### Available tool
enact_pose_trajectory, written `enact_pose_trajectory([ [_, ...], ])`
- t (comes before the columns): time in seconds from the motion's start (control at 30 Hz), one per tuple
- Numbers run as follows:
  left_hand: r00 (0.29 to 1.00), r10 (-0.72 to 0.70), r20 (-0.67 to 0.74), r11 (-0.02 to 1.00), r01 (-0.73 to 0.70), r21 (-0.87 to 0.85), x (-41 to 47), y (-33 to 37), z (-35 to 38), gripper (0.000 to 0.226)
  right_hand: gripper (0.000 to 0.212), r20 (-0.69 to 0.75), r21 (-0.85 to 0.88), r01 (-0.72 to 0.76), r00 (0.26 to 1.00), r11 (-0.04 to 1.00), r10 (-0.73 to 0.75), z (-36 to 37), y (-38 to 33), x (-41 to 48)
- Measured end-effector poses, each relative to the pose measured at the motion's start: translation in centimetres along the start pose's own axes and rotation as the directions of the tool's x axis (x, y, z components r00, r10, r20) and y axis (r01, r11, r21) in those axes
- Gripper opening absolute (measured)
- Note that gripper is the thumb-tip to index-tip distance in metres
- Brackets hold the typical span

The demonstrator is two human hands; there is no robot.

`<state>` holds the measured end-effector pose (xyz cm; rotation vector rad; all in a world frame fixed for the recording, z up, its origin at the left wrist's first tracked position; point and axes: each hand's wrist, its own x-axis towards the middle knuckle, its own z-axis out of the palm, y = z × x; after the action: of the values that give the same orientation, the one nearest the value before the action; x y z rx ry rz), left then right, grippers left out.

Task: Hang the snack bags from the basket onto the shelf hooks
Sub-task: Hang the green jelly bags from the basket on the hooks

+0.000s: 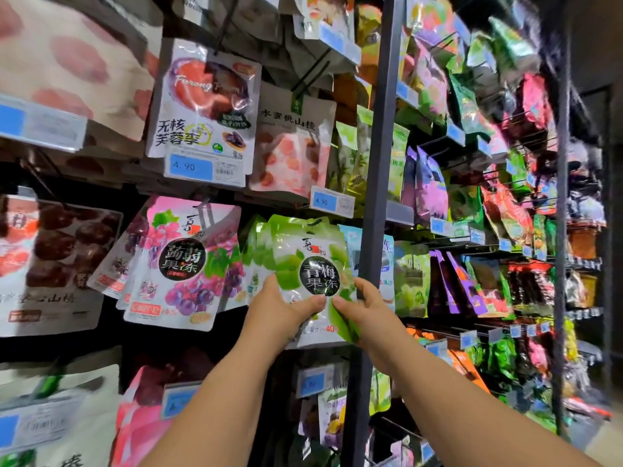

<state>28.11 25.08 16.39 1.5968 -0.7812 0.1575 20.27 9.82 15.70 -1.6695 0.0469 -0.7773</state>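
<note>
both bare forearms reach up and forward to the shelf. the left hand [281, 306] and right hand [362, 308] each pinch the lower half of a glossy green-and-white plastic snack bag [312, 261], thumbs on its front, held just before a row of matching green bags [258, 244].

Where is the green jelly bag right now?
Centre of the head view: the green jelly bag is held by the left hand and right hand, between the purple grape bags and the dark shelf post.
</note>
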Motion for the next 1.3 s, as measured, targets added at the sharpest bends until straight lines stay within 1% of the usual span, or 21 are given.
enact_pose_trajectory([
  [0.07, 1.000, 0.015, -0.015, 1.000, -0.015, 0.004, 0.6, 0.9, 0.6, 0.092, 0.050, -0.050, 0.025, 0.040, 0.998, 0.999, -0.039, 0.0, -0.4, 0.6],
  [0.1, 0.999, 0.031, -0.022, 0.999, -0.031, 0.010, 0.9, 1.3, 0.8, 0.097, 0.052, -0.066, 0.027, 0.053, 0.996, 0.998, -0.051, -0.1, -0.6, 0.9],
  [0.17, 0.998, 0.054, -0.025, 0.998, -0.053, 0.035, 1.5, 1.9, 1.1, 0.101, 0.053, -0.085, 0.023, 0.086, 0.993, 0.996, -0.084, -0.3, -1.2, 1.2],
  [0.37, 0.995, 0.099, -0.007, 0.992, -0.098, 0.077, 2.8, 2.3, 1.7, 0.109, 0.053, -0.061, 0.006, 0.074, 0.995, 0.997, -0.074, -0.6, -2.2, 2.6],
  [0.57, 0.991, 0.132, 0.031, 0.978, -0.136, 0.160, 4.0, 2.1, 2.2, 0.102, 0.052, -0.055, -0.022, 0.053, 0.997, 0.998, -0.055, -1.1, -1.7, 3.9],
  [0.73, 0.996, 0.089, 0.026, 0.966, -0.093, 0.241, 4.9, 1.7, 2.8, 0.099, 0.053, -0.039, -0.045, 0.046, 0.998, 0.998, -0.048, -1.5, -1.2, 4.6],
  [0.83, 0.996, 0.088, 0.007, 0.970, -0.087, 0.226, 4.8, 1.7, 3.1, 0.098, 0.053, -0.052, -0.052, 0.051, 0.997, 0.997, -0.054, -1.7, -0.9, 4.8],
  [0.93, 0.991, 0.134, -0.013, 0.975, -0.129, 0.183, 4.2, 1.7, 2.9, 0.097, 0.052, -0.037, -0.030, 0.084, 0.996, 0.996, -0.085, -1.7, -0.7, 4.7],
  [1.07, 0.983, 0.183, -0.029, 0.966, -0.175, 0.188, 3.6, 1.8, 2.3, 0.096, 0.049, -0.031, 0.031, 0.131, 0.991, 0.991, -0.130, -1.3, -0.2, 4.5],
  [1.3, 0.988, 0.156, 0.018, 0.961, -0.156, 0.227, 4.3, 2.7, 1.7, 0.096, 0.045, -0.075, 0.037, 0.117, 0.991, 0.992, -0.114, -0.5, -0.9, 4.7],
])
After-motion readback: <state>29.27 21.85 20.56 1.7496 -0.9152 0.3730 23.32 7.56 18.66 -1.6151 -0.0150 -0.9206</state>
